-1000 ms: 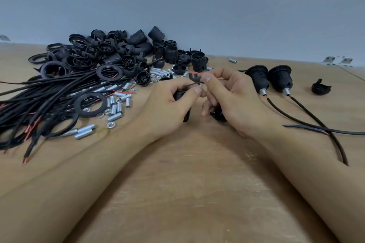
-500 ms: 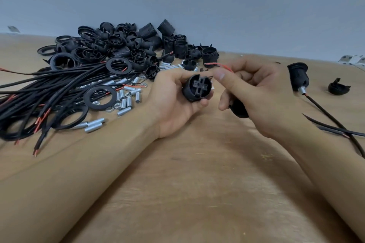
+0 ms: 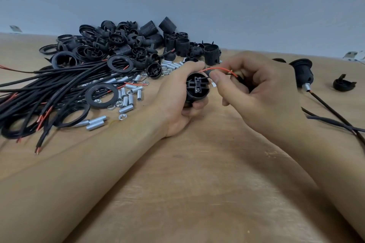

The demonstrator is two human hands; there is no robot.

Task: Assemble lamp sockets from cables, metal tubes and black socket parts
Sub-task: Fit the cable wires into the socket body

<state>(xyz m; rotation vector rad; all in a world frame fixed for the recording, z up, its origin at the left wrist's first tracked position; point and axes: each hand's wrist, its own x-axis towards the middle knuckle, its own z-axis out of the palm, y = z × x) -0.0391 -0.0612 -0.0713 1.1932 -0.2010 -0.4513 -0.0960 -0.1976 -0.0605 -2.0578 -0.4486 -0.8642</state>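
Left hand (image 3: 177, 94) curled round a black socket body (image 3: 197, 88), terminal face turned toward the camera, thumb under it and fingers over the top. Right hand (image 3: 254, 89) just to the right, thumb and forefinger pinching a thin black wire (image 3: 205, 78) at the upper terminal of that face; a red wire (image 3: 219, 69) arching above from the left fingertips back into the right fist. Both hands raised a little off the wooden table (image 3: 197, 183), near the middle.

Far left: a heap of black socket parts (image 3: 128, 43) against the wall. Nearer on the left, a bundle of black cables (image 3: 49, 89) with red ends, flat black rings (image 3: 101, 95) on top, short metal tubes (image 3: 126, 96) and nuts scattered beside them.

Right of the hands: a finished socket (image 3: 302, 72) lying with its cable trailing toward the near right, and farther right a loose black cap (image 3: 343, 85).
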